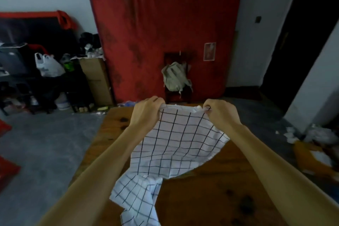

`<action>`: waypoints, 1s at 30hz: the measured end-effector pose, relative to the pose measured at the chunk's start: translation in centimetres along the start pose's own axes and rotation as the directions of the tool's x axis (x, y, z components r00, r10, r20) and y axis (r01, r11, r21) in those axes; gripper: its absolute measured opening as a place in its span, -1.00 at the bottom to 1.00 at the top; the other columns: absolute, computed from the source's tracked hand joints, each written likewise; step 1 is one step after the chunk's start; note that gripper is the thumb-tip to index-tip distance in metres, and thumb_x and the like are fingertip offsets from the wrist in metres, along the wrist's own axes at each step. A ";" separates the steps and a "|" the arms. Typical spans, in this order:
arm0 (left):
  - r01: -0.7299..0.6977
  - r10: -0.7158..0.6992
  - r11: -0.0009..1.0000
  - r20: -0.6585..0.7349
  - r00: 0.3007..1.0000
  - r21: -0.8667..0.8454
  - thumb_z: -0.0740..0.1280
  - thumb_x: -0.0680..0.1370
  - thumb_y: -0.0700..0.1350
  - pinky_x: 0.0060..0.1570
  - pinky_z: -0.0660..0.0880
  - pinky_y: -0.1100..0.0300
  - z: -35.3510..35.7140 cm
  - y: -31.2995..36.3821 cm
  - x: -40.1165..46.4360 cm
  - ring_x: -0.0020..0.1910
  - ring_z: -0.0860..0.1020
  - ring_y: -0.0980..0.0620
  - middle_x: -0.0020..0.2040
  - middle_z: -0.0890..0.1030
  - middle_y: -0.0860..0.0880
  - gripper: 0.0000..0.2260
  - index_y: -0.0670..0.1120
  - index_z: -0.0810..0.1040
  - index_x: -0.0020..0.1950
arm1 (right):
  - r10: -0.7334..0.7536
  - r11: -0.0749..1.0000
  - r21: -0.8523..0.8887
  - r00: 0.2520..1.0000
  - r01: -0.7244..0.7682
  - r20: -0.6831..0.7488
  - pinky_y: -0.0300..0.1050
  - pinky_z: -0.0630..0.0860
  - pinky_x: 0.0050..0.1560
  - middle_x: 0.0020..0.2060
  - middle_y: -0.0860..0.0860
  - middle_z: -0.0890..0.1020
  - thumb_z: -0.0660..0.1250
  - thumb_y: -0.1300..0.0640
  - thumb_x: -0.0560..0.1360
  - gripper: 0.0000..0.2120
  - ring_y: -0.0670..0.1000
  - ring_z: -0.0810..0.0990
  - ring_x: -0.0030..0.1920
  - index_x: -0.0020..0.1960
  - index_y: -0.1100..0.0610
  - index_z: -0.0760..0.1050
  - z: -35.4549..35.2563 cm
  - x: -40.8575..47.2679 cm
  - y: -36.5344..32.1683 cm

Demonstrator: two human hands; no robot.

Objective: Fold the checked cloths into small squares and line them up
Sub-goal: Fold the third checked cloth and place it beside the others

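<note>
Holding a white checked cloth (176,139) up over the wooden table (211,194), I pinch its top edge at two corners: my left hand (146,113) grips one, my right hand (222,113) the other, fingers curled tight. The cloth's lower end trails crumpled onto the table's near left part. Beyond the table, a red mattress (165,33) leans upright.

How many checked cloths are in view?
1 for certain: the checked cloth, held up by the left hand and right hand, trailing onto the table. Others may be hidden.
</note>
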State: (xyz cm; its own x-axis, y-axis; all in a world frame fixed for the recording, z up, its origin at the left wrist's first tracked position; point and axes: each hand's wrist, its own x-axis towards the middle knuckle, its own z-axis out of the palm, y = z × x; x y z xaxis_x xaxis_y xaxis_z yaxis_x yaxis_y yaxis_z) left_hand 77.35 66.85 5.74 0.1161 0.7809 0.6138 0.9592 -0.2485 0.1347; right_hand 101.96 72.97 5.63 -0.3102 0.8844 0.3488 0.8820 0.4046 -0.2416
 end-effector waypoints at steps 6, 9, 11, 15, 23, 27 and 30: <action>-0.119 0.139 0.989 -0.244 0.960 0.093 0.32 0.31 -0.43 -0.12 0.52 0.03 1.0 4.7 2.2 -0.11 0.59 -0.15 -0.10 0.61 -0.12 -0.70 -0.23 0.61 0.00 | -0.110 0.991 0.017 0.880 0.133 -0.463 -0.02 0.49 -0.13 -0.20 0.04 0.66 0.42 0.34 0.38 -0.81 0.10 0.60 -0.24 -0.04 0.16 0.62 -1.9 -1.6 4.8; -0.095 0.122 0.989 -0.252 0.960 0.117 0.36 0.33 -0.43 -0.04 0.47 0.03 2.5 6.4 0.4 -0.08 0.57 -0.14 -0.10 0.60 -0.11 -0.72 -0.21 0.60 -0.01 | -0.124 0.988 0.020 0.853 0.155 -0.507 0.06 0.52 -0.02 -0.17 0.06 0.67 0.47 0.35 0.35 -0.76 0.09 0.63 -0.19 0.00 0.19 0.63 -1.0 -3.8 6.6; -0.062 0.087 0.992 -0.232 0.969 0.113 0.36 0.34 -0.41 0.00 0.41 0.07 3.1 7.6 -1.3 -0.08 0.56 -0.13 -0.10 0.60 -0.10 -0.74 -0.19 0.59 -0.02 | -0.116 0.987 0.043 0.864 0.157 -0.490 0.08 0.51 0.02 -0.14 0.08 0.67 0.48 0.37 0.33 -0.71 0.11 0.63 -0.14 0.03 0.20 0.62 -0.3 -5.6 7.2; -0.004 0.018 0.997 -0.171 0.985 0.082 0.43 0.36 -0.35 0.04 0.41 0.07 3.5 9.0 -5.0 -0.08 0.56 -0.09 -0.10 0.61 -0.08 -0.77 -0.16 0.58 -0.03 | -0.098 0.988 0.063 0.879 0.144 -0.466 0.11 0.48 0.08 -0.10 0.10 0.68 0.48 0.34 0.30 -0.68 0.14 0.64 -0.08 0.05 0.21 0.62 0.3 -9.5 7.3; -0.067 0.067 0.998 0.001 0.998 0.006 0.49 0.35 -0.28 0.05 0.46 0.02 2.8 10.2 -13.6 -0.08 0.59 -0.10 -0.10 0.64 -0.08 -0.76 -0.15 0.60 -0.02 | -0.077 0.992 0.067 0.940 0.105 -0.333 0.11 0.42 0.21 -0.06 0.08 0.69 0.42 0.26 0.37 -0.74 0.11 0.64 -0.01 0.06 0.18 0.62 1.8 -19.1 6.8; -0.031 0.042 0.997 0.138 0.990 -0.078 0.38 0.38 -0.36 0.03 0.47 -0.02 2.7 10.6 -18.7 -0.11 0.59 -0.18 -0.12 0.65 -0.11 -0.78 -0.17 0.62 -0.02 | -0.016 0.997 0.073 0.977 0.032 -0.215 0.01 0.40 0.17 -0.08 0.04 0.70 0.48 0.32 0.38 -0.75 0.10 0.62 -0.02 0.04 0.14 0.65 3.5 -24.8 6.4; 0.023 0.006 0.991 0.213 0.977 -0.133 0.29 0.47 -0.28 0.03 0.44 0.00 2.6 11.4 -22.7 -0.10 0.58 -0.18 -0.13 0.65 -0.11 -0.86 -0.17 0.62 -0.04 | 0.029 0.997 0.072 0.989 -0.019 -0.147 0.03 0.42 0.12 -0.10 0.06 0.71 0.51 0.35 0.35 -0.76 0.13 0.63 -0.05 -0.02 0.15 0.68 4.6 -28.8 5.9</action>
State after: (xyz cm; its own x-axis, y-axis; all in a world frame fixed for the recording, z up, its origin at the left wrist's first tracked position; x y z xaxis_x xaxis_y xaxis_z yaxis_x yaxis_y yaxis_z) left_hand 86.33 47.77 -8.71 0.1742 0.8835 0.4348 0.9188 -0.3046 0.2509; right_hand 114.47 50.99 -10.04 -0.2290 0.8521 0.4706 0.8598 0.4038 -0.3126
